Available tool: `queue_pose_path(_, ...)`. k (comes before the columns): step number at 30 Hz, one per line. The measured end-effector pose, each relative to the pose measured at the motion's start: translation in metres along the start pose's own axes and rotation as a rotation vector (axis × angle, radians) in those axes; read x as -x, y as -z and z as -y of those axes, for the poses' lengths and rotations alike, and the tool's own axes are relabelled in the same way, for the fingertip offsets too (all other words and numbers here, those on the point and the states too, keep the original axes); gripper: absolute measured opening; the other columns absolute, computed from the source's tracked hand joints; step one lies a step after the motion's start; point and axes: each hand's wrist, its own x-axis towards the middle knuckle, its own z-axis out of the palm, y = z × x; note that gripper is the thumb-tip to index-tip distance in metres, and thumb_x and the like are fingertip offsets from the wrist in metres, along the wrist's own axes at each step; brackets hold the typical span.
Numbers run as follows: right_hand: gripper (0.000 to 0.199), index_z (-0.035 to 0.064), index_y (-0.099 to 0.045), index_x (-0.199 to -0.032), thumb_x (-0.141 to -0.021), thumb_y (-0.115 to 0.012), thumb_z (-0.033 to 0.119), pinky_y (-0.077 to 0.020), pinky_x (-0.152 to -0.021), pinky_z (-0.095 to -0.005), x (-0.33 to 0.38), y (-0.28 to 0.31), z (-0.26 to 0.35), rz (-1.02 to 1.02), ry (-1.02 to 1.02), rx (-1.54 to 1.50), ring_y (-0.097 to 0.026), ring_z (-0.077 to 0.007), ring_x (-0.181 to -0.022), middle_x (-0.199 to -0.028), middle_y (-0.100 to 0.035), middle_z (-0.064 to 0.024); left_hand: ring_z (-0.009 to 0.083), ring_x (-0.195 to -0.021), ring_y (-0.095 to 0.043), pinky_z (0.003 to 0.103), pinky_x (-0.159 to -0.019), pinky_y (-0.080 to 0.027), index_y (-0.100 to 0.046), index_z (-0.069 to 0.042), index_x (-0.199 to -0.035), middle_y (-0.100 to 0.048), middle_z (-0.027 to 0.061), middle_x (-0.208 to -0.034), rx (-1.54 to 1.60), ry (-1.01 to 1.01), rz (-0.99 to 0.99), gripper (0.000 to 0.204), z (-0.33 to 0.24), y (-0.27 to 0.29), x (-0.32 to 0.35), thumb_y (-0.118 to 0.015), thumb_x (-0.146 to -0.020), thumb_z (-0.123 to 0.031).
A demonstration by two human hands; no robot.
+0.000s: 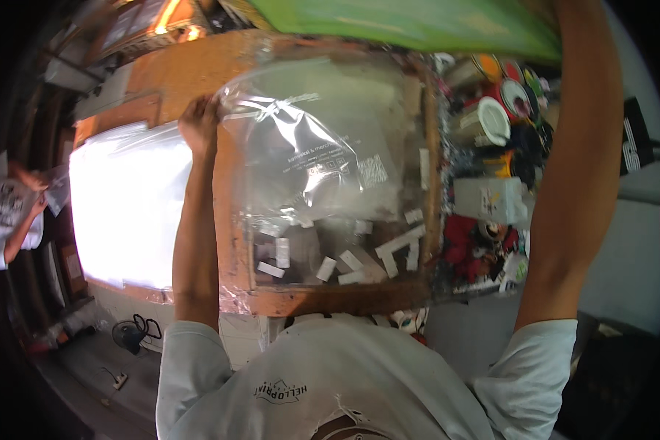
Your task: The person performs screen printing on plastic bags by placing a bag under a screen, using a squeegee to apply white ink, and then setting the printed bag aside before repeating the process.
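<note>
Your left hand is closed on the upper left corner of a clear plastic bag, spread on the counter just beyond scattered white strips. Your right arm stretches past a green sheet; its hand is out of view, its grip untellable.

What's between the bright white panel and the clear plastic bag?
Your left forearm and a strip of orange wood show between the white panel and the plastic bag, in the head view.
</note>
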Motion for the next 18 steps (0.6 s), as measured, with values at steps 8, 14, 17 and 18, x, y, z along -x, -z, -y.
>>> queue_pose_path(8, 0.082, -0.0042, -0.067, -0.131, -0.089, -0.068, 0.067, -0.0395, -0.112, -0.0379, -0.011, -0.006, -0.022, -0.002, -0.151, -0.026, -0.059, -0.0281, -0.127, -0.132, -0.066, -0.0207, 0.0254, -0.08, -0.076, 0.031, -0.067, -0.062, -0.062, 0.011, -0.121, -0.074, 0.0184, -0.096, 0.019, 0.142, -0.566, 0.028, 0.052, 0.266, -0.016, -0.064, -0.099, -0.006)
queue_pose_path(14, 0.085, -0.0051, -0.066, -0.132, -0.089, -0.067, 0.068, -0.039, -0.114, -0.0397, -0.01, -0.006, -0.038, 0.042, -0.168, -0.027, -0.06, -0.0315, -0.129, -0.134, -0.065, -0.023, 0.0364, -0.14, -0.046, 0.046, -0.115, -0.04, -0.05, 0.005, -0.144, -0.049, 0.0256, -0.15, -0.621, -0.118, -0.624, 0.049, 0.065, 0.326, 0.06, -0.06, -0.102, -0.016)
queue_pose_path(17, 0.087, -0.0049, -0.066, -0.132, -0.089, -0.064, 0.071, -0.0392, -0.114, -0.0403, -0.007, -0.005, -0.03, 0.026, -0.198, 0.025, -0.06, -0.0318, -0.128, -0.134, -0.065, -0.0226, 0.0446, -0.155, -0.02, 0.069, -0.123, -0.011, -0.057, -0.005, -0.139, -0.035, 0.0297, -0.158, -1.261, -0.231, 0.001, 0.042, 0.075, 0.248, 0.153, -0.061, -0.1, -0.02)
queue_pose_path(18, 0.088, -0.0049, -0.066, -0.132, -0.089, -0.063, 0.072, -0.0394, -0.114, -0.0404, -0.006, -0.005, -0.024, 0.013, -0.23, 0.079, -0.061, -0.0318, -0.127, -0.134, -0.065, -0.0225, 0.0469, -0.156, -0.01, 0.081, -0.116, -0.002, -0.058, -0.008, -0.137, -0.024, 0.0306, -0.163, -1.249, -0.302, 0.167, 0.04, 0.074, 0.202, 0.187, -0.058, -0.101, -0.023)
